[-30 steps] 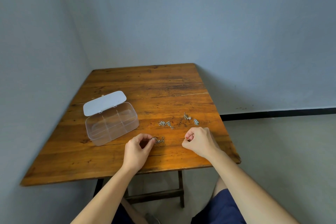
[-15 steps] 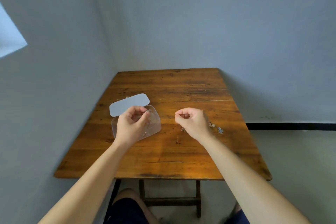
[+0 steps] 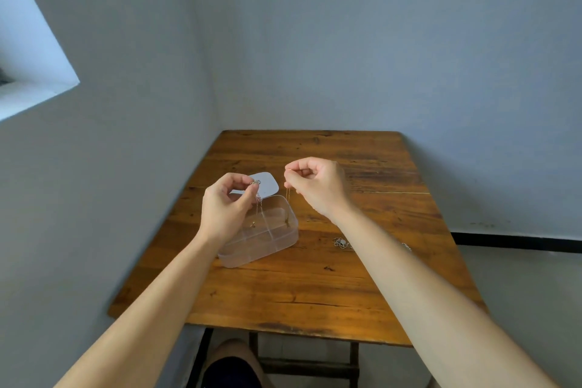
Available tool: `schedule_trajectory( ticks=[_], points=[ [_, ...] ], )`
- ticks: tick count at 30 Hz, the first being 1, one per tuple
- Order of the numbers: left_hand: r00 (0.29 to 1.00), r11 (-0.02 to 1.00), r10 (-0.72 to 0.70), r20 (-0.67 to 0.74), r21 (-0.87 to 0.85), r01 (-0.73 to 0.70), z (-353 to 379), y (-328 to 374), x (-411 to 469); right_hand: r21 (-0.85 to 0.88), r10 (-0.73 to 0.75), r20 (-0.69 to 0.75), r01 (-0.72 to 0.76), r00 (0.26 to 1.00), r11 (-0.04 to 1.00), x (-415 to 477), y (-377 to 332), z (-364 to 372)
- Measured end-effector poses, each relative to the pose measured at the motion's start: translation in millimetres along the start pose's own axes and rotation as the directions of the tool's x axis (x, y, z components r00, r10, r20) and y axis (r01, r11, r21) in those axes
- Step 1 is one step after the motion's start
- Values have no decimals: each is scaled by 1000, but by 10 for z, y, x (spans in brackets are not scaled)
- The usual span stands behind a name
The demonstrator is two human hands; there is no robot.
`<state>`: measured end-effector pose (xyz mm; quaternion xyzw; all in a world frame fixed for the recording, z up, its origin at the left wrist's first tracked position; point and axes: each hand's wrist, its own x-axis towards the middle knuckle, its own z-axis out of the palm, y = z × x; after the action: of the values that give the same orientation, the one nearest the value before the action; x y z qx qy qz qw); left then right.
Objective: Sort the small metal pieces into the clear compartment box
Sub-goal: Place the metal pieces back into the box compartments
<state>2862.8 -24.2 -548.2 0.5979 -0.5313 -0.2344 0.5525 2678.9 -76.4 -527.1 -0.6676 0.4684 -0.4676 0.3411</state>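
The clear compartment box stands open on the left of the wooden table, its white lid folded back. Above the box's left side my left hand pinches a thin silver chain that dangles into the box. Over the right side my right hand pinches a fine gold chain, whose lower end reaches a back right compartment. A small metal piece lies inside the box. More metal pieces rest on the table to the right, partly hidden by my right forearm.
Grey walls close in the table at the back and the left. Another small metal piece shows just past my right forearm. My knee is under the table's near edge. Bare wood lies in front of the box.
Both hands lifted from the table's front, each with a chain, and moved left and back over the open box. The chains now hang down into it.
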Motion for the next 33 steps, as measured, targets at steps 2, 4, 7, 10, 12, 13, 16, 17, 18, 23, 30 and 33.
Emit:
schedule_trajectory(
  ticks=[2,4,7,10,12,13,16,17,18,23,30,33],
  points=[
    [1000,999,-28,6,-17,28,20,-125,-34,-16,7,11,-6,1000,1000,-14,53,49],
    [998,998,-61,26,-23,62,51,-266,-96,-39,32,37,-30,999,999,-59,172,122],
    [992,994,-108,62,30,106,107,-454,-199,-115,96,107,-84,990,990,-132,390,223],
    [983,982,-168,70,96,161,124,-606,-246,-259,172,206,-115,963,959,-173,548,261],
    [978,973,-196,74,137,184,117,-674,-256,-310,212,269,-123,940,943,-183,600,254],
    [976,969,-205,74,157,191,115,-688,-260,-307,220,286,-128,933,943,-183,615,244],
    [973,961,-218,73,190,201,112,-685,-271,-284,202,254,-127,946,950,-190,621,206],
    [972,961,-219,79,191,201,111,-687,-275,-282,192,225,-125,955,951,-202,631,193],
    [972,961,-217,88,195,196,111,-698,-281,-283,192,203,-131,960,950,-222,653,178],
    [973,942,-187,134,304,139,137,-749,-336,-416,372,296,-232,880,879,-489,866,141],
    [980,918,-150,131,386,89,199,-718,-364,-485,289,103,-206,952,850,-709,910,396],
    [981,918,-142,131,387,81,194,-710,-368,-445,292,68,-233,954,865,-714,921,433]
  ],
)
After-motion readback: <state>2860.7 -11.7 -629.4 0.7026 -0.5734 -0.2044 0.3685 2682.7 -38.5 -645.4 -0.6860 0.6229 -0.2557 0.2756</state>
